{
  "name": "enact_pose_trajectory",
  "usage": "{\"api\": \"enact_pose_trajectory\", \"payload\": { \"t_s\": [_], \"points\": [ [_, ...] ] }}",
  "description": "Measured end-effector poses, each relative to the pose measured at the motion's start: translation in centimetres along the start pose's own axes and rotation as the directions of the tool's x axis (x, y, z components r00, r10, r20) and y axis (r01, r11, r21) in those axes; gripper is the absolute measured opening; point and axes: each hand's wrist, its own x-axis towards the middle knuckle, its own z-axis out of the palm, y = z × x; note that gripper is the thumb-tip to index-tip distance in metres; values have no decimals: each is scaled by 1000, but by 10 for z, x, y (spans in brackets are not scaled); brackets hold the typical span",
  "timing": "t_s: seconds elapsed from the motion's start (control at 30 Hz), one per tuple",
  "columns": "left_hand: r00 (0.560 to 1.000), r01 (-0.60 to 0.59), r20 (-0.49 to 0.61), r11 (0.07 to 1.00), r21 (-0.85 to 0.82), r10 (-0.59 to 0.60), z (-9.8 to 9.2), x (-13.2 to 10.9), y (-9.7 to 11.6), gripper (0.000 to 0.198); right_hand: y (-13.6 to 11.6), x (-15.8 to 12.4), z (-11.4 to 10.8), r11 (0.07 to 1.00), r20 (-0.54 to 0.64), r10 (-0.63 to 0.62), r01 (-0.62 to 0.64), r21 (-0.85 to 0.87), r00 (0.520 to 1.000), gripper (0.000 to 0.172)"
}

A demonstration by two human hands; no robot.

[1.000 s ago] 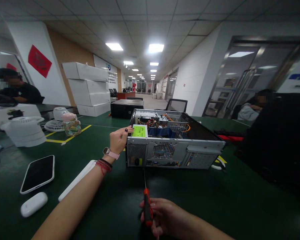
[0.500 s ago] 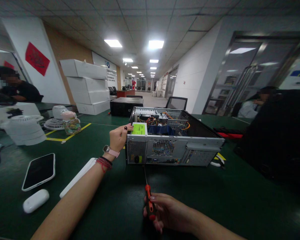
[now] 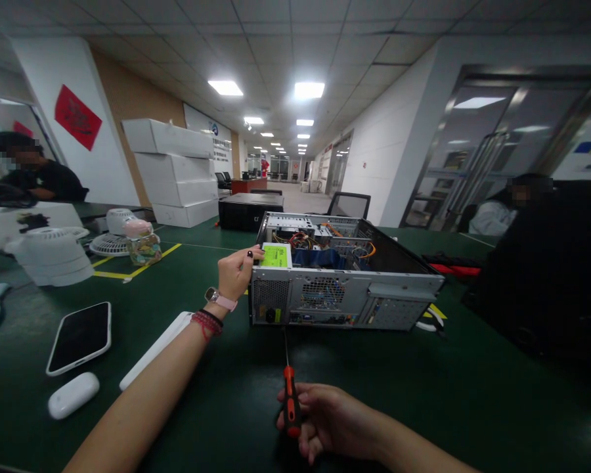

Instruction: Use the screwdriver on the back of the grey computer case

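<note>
Left hand (image 3: 236, 272) seemingly on case (image 3: 345, 295) edge
</note>
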Motion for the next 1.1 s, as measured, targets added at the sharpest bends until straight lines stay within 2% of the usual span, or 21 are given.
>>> {"api": "enact_pose_trajectory", "payload": {
  "t_s": [0.37,0.6,0.87,1.1],
  "points": [
    [1000,15,7,1000,-5,-15,0,-1,0,41,0,-1,4,999,-76,-12,10,-36,997,39],
    [1000,13,19,1000,16,-14,0,-2,-1,41,3,0,4,998,-135,-32,25,-57,990,32],
    [1000,1,21,999,37,-2,-1,-1,0,41,8,3,3,995,-174,-97,90,-45,980,36],
    [1000,6,24,1000,26,-6,-2,-2,1,41,10,4,7,987,-218,-158,153,-44,963,46]
  ]
}}
